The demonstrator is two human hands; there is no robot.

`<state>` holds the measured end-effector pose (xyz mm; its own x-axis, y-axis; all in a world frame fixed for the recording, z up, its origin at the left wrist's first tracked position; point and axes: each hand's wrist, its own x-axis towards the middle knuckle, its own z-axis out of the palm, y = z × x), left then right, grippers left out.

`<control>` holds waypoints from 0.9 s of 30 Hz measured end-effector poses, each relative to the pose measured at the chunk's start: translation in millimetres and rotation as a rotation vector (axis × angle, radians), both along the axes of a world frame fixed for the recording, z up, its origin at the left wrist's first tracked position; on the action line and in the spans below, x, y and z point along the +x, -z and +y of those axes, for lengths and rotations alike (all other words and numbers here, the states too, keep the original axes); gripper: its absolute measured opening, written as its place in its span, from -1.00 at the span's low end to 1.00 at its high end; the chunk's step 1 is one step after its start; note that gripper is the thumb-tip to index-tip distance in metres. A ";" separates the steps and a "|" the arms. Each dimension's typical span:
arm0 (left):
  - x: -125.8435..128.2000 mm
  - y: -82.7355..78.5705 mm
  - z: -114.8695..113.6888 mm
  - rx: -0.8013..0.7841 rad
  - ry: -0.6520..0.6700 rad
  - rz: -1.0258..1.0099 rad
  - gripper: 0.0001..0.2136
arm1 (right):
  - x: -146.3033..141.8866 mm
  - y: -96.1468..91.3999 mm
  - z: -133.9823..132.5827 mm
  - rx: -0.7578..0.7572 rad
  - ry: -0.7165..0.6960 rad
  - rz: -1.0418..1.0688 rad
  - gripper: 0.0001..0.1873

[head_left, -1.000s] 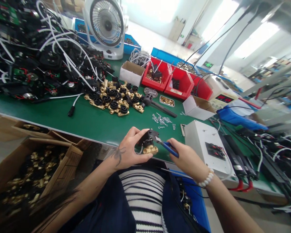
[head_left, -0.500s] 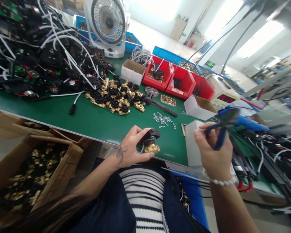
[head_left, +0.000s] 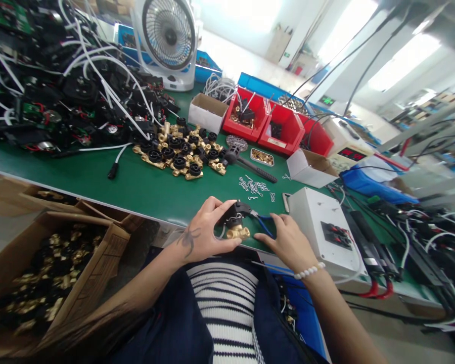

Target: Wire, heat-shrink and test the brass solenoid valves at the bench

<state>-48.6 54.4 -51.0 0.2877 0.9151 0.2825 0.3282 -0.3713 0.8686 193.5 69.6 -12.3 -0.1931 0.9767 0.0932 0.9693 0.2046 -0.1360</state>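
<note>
My left hand is closed around a brass valve with a black housing at the table's front edge. A bent wire clip shows on its black upper part. My right hand grips the blue handles of a pair of pliers. The plier jaws point left and reach the black part of the valve; whether they pinch the clip I cannot tell. Beyond the hands lies a loose pile of small wire clips.
Brass valves with black caps crowd the table, beside a black-handled tool. Wired black housings fill the left. Red bins stand behind; a white box with switches stands right. A carton of brass parts sits below left.
My right hand has come left and down with the pliers, from above the white box to the valve. My left hand keeps its hold in the same place.
</note>
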 end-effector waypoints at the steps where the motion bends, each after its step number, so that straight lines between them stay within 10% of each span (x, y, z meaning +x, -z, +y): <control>1: 0.1 0.0 0.1 0.008 0.002 0.005 -0.31 | -3.4 -3.1 -0.1 0.031 -0.058 0.054 -0.57; 7: 2.0 -0.9 0.5 0.055 0.019 0.029 -0.33 | -46.8 -36.0 -1.9 -0.039 -0.353 0.419 -0.98; 22: 0.9 4.2 0.2 0.085 0.033 0.002 -0.32 | -52.8 -27.8 8.8 0.220 -0.820 0.099 -0.79; 27: 0.0 2.5 0.6 0.019 -0.011 -0.025 -0.32 | -45.6 -44.5 73.4 0.139 -0.511 0.192 -0.72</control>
<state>-48.6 55.0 -53.5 0.2708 0.9125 0.3066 0.3109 -0.3843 0.8693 147.9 143.0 32.2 -0.6055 0.7393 0.2947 0.7026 0.6705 -0.2384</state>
